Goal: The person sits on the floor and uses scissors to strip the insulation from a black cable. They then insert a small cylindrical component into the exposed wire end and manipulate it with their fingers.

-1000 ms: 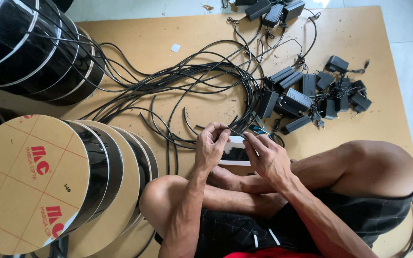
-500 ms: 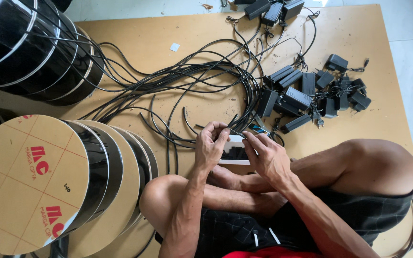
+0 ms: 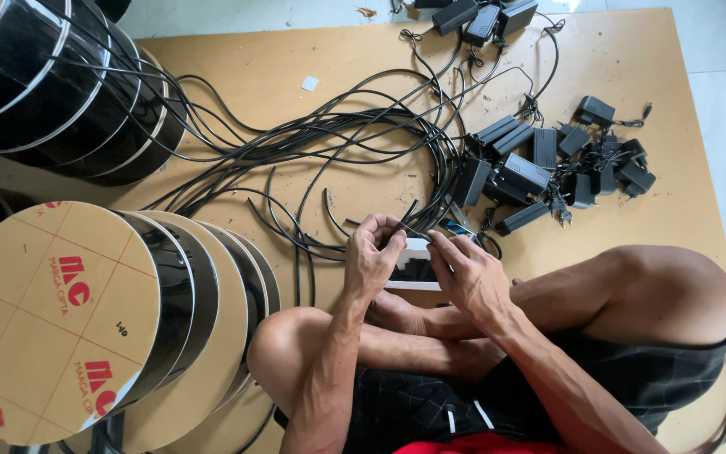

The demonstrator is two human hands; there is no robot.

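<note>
Head view: the person is sitting cross-legged on a brown board [image 3: 615, 59] laid on the floor, both hands working close together above the shins. The left hand [image 3: 371, 261] is pinching the end of a thin black wire [image 3: 418, 231] in a narrow grip, fingertips closed on it. The right hand [image 3: 468, 273] is meeting it from the other side, fingers pinching the same wire just beside the left fingertips. Directly under the hands a small white tray [image 3: 413, 286] is lying on the board, holding short dark pieces (too small to identify). A tangle of black cables [image 3: 329, 134] is spreading over the board beyond the hands. A pile of black power adapters [image 3: 548, 164] is lying to the right of it. Large cable reels [image 3: 60, 319] with tan cardboard faces are standing at the left.
</note>
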